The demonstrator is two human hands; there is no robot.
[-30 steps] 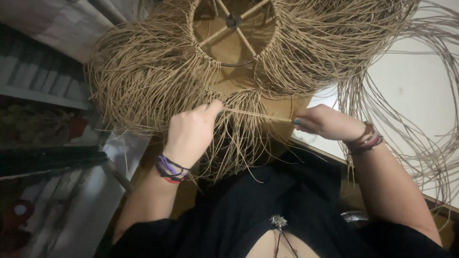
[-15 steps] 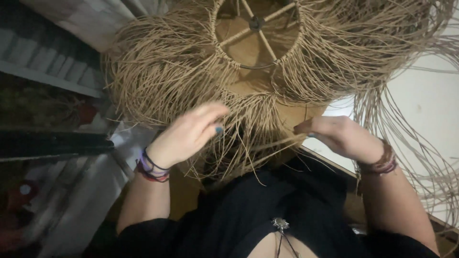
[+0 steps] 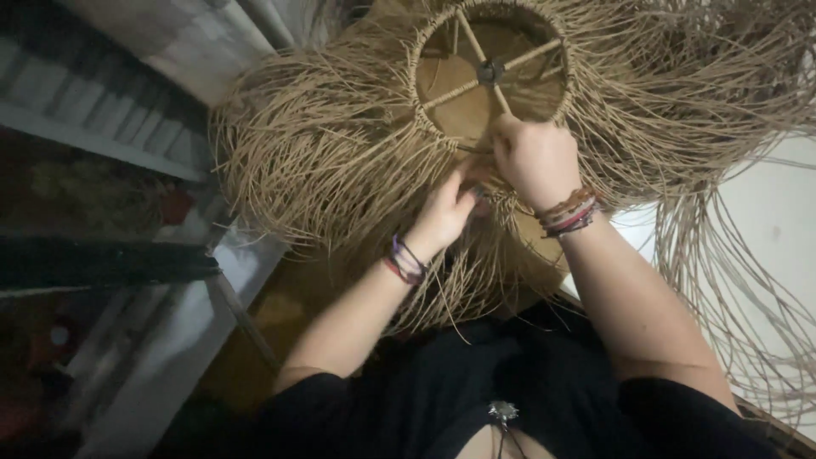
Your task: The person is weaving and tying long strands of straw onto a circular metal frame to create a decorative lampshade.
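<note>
Nearest the camera, your black top (image 3: 527,399) filled the lower frame, both forearms reaching up from it. Your left hand (image 3: 444,212), with cord bracelets (image 3: 403,261) at the wrist, was buried in the loose straw strands, its fingers pinched narrowly on a few fibres just under the woven rim. Just beside it and slightly beyond, your right hand (image 3: 534,157), with beaded bracelets (image 3: 569,212) on its wrist, was closed in a fist-like grip on the rim of the woven straw lampshade (image 3: 323,161). The lampshade lay in front of you on the table (image 3: 765,229), its round ring (image 3: 489,72) with crossed spokes facing the camera. Long strands (image 3: 731,289) trailed off across the pale surface at the far right.
</note>
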